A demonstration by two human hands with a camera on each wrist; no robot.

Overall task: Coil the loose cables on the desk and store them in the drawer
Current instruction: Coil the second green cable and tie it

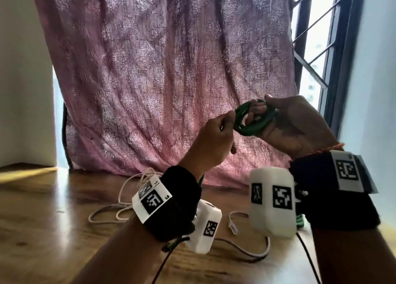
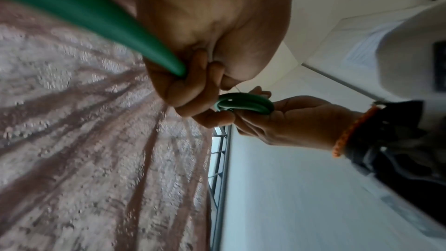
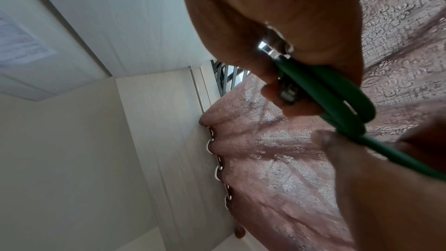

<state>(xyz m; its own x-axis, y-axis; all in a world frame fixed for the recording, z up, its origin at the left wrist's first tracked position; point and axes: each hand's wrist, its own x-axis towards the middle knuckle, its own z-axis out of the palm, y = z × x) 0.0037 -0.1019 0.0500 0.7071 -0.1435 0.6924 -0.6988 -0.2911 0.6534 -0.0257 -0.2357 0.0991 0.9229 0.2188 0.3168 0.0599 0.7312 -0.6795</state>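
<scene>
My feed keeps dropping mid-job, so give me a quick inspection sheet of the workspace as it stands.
Surface: wooden desk, sunlit at the far left.
Job's things: green cable partly coiled, held up above the desk; no drawer in view.
Clutter: nothing seen.
Grips: right hand holds the green coil, fingers through its loops; left hand pinches the cable's free run beside the coil.
Cables: white cable lies loose and uncoiled on the desk; a second white cable lies nearer the wrists.
Surroundings: pink curtain behind, barred window at right.
</scene>
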